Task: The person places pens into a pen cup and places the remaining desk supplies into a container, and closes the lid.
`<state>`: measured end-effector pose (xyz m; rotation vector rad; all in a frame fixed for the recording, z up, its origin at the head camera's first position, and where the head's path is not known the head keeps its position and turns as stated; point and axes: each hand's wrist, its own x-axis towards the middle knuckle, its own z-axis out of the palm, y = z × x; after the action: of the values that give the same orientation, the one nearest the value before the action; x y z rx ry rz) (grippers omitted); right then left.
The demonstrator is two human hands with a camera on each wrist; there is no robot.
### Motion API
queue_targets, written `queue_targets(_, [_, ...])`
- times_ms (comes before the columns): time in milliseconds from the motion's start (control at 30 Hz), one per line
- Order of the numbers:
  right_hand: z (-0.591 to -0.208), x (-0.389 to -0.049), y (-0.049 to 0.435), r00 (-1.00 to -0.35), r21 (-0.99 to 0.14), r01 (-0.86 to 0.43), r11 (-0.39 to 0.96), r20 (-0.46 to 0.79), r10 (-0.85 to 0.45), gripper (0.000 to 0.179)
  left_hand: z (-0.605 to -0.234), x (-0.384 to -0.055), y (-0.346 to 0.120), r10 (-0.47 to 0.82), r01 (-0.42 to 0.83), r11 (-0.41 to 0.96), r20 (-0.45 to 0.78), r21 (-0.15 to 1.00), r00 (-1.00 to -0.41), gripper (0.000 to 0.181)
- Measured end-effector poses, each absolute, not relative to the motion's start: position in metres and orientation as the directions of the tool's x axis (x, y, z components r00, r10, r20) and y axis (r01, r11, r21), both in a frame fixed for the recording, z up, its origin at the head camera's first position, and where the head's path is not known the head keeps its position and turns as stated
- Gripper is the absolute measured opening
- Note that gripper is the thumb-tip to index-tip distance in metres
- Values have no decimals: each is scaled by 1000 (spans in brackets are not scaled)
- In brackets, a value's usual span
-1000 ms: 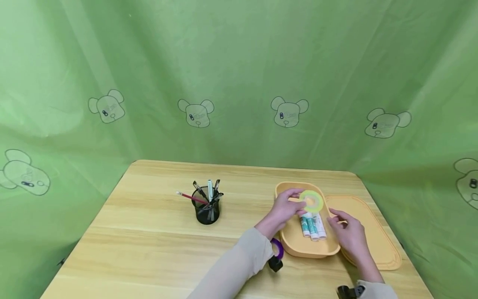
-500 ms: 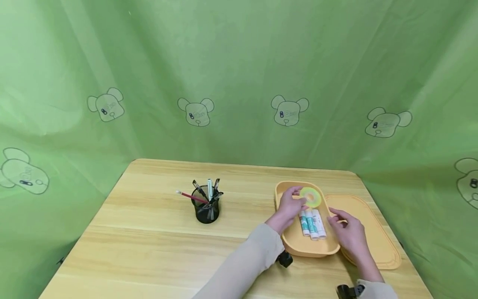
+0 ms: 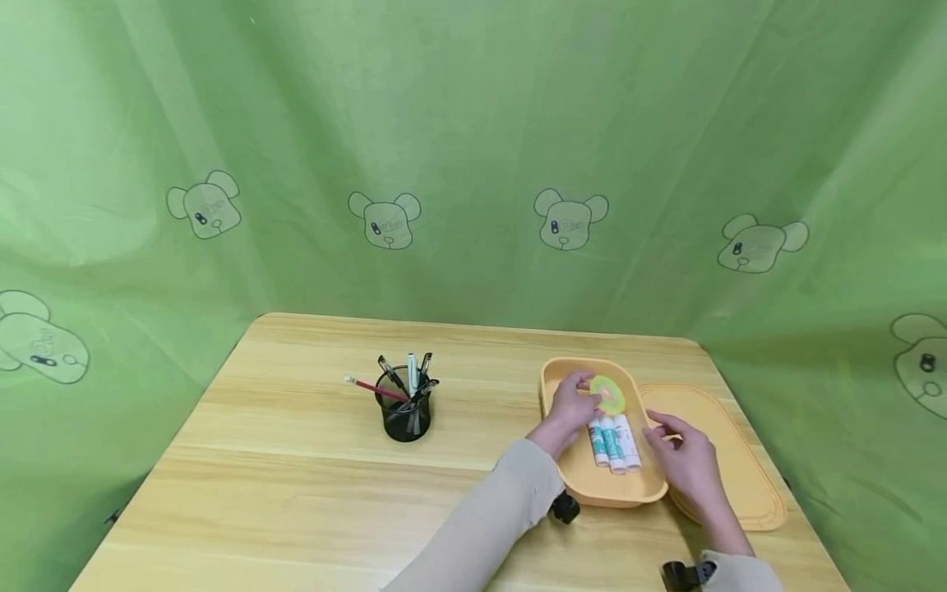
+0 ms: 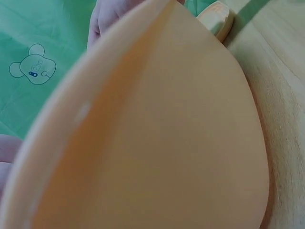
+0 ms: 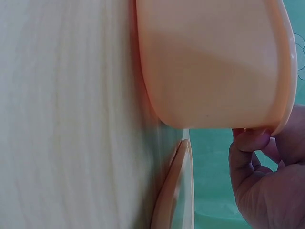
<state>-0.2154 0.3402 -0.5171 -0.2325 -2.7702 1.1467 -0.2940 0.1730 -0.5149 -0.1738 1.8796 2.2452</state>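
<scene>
My left hand (image 3: 571, 409) reaches into an orange plastic box (image 3: 611, 500) and pinches a yellow-green roll of tape (image 3: 611, 396) at the box's far end. Just nearer than the roll, several glue sticks (image 3: 616, 444) with white and teal wrappers lie side by side on the box floor. On the box's right side, my right hand (image 3: 686, 460) grips the rim between thumb and fingers; the right wrist view shows this hand (image 5: 269, 176) at the rim too. The box wall (image 4: 181, 124) hides most of the left hand in the left wrist view.
An orange lid (image 3: 740, 460) lies flat on the table to the right, partly behind the right hand. Left of the box stands a black mesh pen holder (image 3: 407, 423) with pens and a red pencil (image 3: 373, 388). A green curtain (image 3: 473, 148) hangs round the wooden table (image 3: 296, 493).
My left hand has moved the tape roll farther back and down into the box. A purple ring beside the box is now hidden behind the left sleeve. The right hand stays at the rim.
</scene>
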Motion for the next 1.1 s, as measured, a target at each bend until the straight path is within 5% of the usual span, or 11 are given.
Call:
queue_targets(867, [-518,-217,341,-978,-706,64,705,98,186,44,-515,-296,173,79,-263,-144,-253,954,-964,44])
queue_targets(1100, [-519,-215,342,-976,-709,59,702,107,191,43,-517,-295,175,51,-265,-3,-264,964,-963,42])
